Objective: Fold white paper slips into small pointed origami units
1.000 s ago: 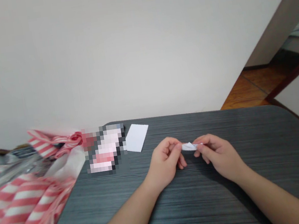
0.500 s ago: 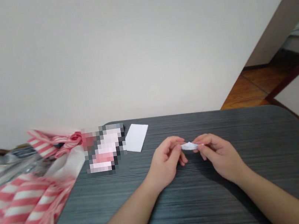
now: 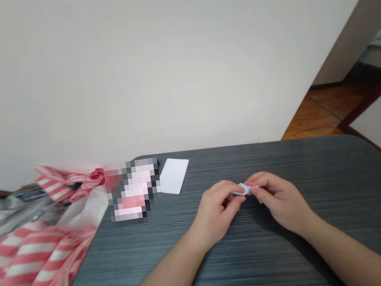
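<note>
A small piece of folded white paper [image 3: 243, 189] is held between my two hands, above the dark wood-grain table [image 3: 231, 270]. My left hand [image 3: 218, 210] has its thumb and fingertips closed at the paper's left part, partly covering it. The thumb and index finger of my right hand [image 3: 278, 199] pinch the right end. How the paper is folded inside is too small to make out.
Farther left on the table lies a flat white sheet of paper [image 3: 174, 176]. Beside it is a blurred-out phone-like rectangle [image 3: 135, 189]. Red-and-white striped cloth [image 3: 32, 257] is heaped left of the table. A pale wall [image 3: 179, 68] rises behind.
My left hand has shifted right along the paper, its fingers now over the paper's left and middle part. My right hand keeps its pinch, almost unmoved. The paper appears tilted.
</note>
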